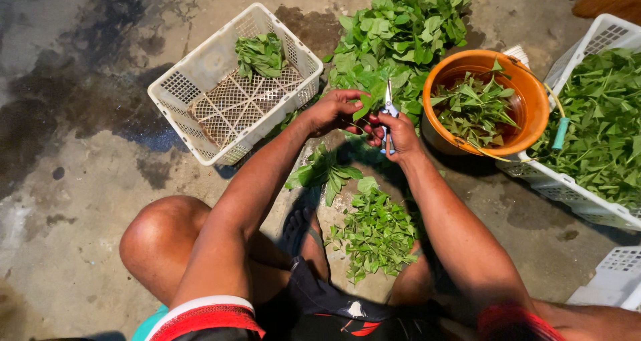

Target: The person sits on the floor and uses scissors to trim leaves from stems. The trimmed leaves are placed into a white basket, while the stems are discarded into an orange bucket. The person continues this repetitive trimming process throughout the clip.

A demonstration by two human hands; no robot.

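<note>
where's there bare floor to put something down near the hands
Bare floor lies left of the white basket, beside the knee. The basket's own bottom is mostly open beside one leaf bundle. It is crowded around the left hand and right hand: leaf pile, orange bucket, trimmings.

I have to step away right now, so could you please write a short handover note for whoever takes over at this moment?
Left hand: closed on a leafy green sprig.
Right hand: holds small blue-handled scissors, blades up at the sprig.
Uncut green leafy pile lies on the concrete floor ahead.
Done: cut leaves in the round orange plastic bucket; one bunch in the white plastic lattice crate; trimmings between the feet.
Left: the big pile. The white basket of greens sits far right.
</note>
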